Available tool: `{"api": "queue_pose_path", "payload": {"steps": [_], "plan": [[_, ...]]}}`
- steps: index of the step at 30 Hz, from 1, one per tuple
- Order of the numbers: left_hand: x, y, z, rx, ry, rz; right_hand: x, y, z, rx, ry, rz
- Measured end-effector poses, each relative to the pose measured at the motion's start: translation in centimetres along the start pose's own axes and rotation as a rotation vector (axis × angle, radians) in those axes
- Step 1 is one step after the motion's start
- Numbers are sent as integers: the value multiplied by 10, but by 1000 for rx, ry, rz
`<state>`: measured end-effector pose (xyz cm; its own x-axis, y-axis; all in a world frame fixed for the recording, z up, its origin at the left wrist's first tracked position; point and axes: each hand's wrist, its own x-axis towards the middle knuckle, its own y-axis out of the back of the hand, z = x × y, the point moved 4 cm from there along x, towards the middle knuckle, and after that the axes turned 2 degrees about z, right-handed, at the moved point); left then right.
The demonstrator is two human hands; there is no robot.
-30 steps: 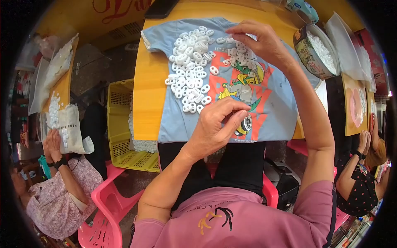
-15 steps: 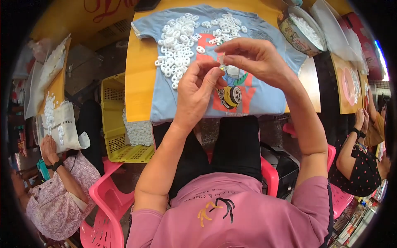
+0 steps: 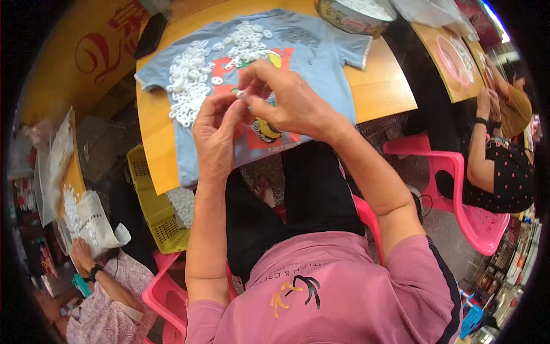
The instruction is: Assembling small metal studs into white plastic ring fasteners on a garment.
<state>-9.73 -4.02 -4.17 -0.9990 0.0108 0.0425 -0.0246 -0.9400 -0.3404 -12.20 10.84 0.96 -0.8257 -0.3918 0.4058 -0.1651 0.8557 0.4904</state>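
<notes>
My left hand and my right hand meet above a blue printed T-shirt spread over the table. Both are closed, fingertips pinched around a small white plastic piece, mostly hidden by the fingers. On the shirt, left of my hands, lies a heap of white oval pieces with two holes. A second heap of similar white pieces sits beyond my hands. One loose oval piece rests between the heaps and my fingers.
A round tin of white pieces stands at the yellow table's far right. A dark phone-like object lies far left. Below the left edge is a yellow crate beside more white pieces. People sit at tables on both sides; a pink chair stands right.
The view has turned, so the table and shirt appear shifted left. My hands stay together, the right fingers now curled lower over the small white piece.
</notes>
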Motion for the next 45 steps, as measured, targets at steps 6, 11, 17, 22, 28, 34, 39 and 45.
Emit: {"api": "queue_pose_path", "payload": {"steps": [6, 11, 17, 22, 28, 34, 39, 45], "plan": [[-13, -14, 27, 35, -35, 42, -13, 1, -5, 252, 7, 186], [-20, -20, 27, -25, -5, 2, -21, 13, -10, 142, 153, 198], [-20, -31, 12, 6, 14, -54, -17, 89, 45, -209, -97, 262], [-17, -25, -5, -74, 57, -47, -13, 113, 76, -442, -250, 115], [-16, -23, -6, -131, 58, -103, -1, 97, 67, -526, -129, -43], [-17, -24, -5, -97, 35, -127, -8, 76, 48, -542, -97, -296], [-17, -23, -5, -116, 73, -108, -8, 73, 52, -599, -198, -285], [-14, -19, -4, -229, 94, -69, -8, 62, 33, -743, 50, -319]]}}
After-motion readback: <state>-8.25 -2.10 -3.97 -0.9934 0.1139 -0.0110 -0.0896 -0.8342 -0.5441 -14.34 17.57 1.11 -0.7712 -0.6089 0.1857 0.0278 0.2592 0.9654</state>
